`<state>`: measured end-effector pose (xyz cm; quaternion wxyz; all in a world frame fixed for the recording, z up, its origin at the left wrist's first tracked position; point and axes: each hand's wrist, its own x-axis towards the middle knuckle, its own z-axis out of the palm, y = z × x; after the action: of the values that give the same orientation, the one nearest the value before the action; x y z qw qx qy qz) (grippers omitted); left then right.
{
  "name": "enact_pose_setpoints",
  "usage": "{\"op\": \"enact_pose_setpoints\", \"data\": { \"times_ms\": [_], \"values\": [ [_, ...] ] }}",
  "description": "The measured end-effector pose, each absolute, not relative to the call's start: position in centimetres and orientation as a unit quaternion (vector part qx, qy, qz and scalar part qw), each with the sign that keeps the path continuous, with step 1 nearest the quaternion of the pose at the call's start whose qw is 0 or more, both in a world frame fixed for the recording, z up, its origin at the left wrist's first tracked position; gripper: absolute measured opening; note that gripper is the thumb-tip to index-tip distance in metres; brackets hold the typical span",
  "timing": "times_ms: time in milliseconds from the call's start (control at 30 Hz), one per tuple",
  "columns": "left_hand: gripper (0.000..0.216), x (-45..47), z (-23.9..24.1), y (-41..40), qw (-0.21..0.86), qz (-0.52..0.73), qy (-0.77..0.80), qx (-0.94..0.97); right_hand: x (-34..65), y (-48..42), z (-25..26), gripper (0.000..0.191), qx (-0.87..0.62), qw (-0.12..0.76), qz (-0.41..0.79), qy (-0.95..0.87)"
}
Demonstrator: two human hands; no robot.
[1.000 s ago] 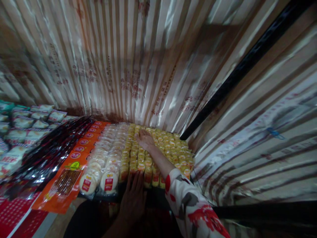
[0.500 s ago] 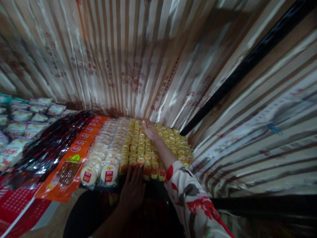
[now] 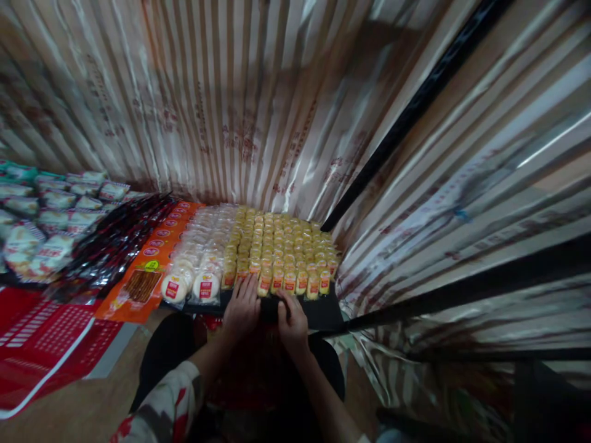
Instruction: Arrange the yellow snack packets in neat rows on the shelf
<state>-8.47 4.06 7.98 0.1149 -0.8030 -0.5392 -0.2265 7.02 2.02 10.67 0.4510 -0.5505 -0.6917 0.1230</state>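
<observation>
Rows of small yellow snack packets stand packed together on a dark shelf. My left hand rests at the front of these rows, fingers stretched out and lying against the front packets. Beside it, my right hand is at the shelf's front edge. Its thumb and forefinger are apart, and the fingertips are at the bottom of the front packets; nothing shows in its grasp. Left of the yellow rows are two rows of round white crackers in clear wrappers.
An orange snack bag, dark shiny packets and white snack bags lie to the left. Below them is a red basket. A black pole slants before the striped sheeting behind the shelf.
My right hand has come back from the rear of the yellow packets to the front edge. My left hand stays at the front rows. The view has shifted slightly.
</observation>
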Motion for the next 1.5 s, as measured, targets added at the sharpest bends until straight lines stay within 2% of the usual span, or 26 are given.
{"op": "enact_pose_setpoints", "data": {
  "times_ms": [367, 700, 967, 1067, 1267, 1500],
  "values": [
    [0.049, -8.7, 7.3, 4.0, 0.128, -0.245, -0.53, -0.801, 4.1, 2.3, 11.1, 0.052, -0.557, 0.264, 0.187, -0.765],
    [0.042, -9.0, 7.1, 3.7, 0.127, -0.248, -0.504, -0.817, 3.3, 2.7, 12.9, 0.053, -0.577, 0.218, 0.142, -0.775],
    [0.041, -8.5, 6.9, 4.2, 0.093, -0.231, -0.421, -0.872, 4.0, 3.9, 14.3, 0.054, -0.631, 0.182, 0.148, -0.739],
    [0.043, -8.0, 7.5, 4.7, 0.096, -0.237, -0.41, -0.876, 4.6, 4.4, 14.5, 0.05, -0.619, 0.198, 0.134, -0.748],
    [0.045, -7.6, 8.1, 5.4, 0.086, -0.22, -0.428, -0.872, 5.7, 5.2, 14.6, 0.043, -0.564, 0.316, 0.117, -0.754],
    [0.049, -7.6, 8.6, 5.2, 0.094, -0.204, -0.457, -0.86, 6.3, 6.1, 14.9, 0.042, -0.559, 0.369, 0.099, -0.736]
  ]
}}
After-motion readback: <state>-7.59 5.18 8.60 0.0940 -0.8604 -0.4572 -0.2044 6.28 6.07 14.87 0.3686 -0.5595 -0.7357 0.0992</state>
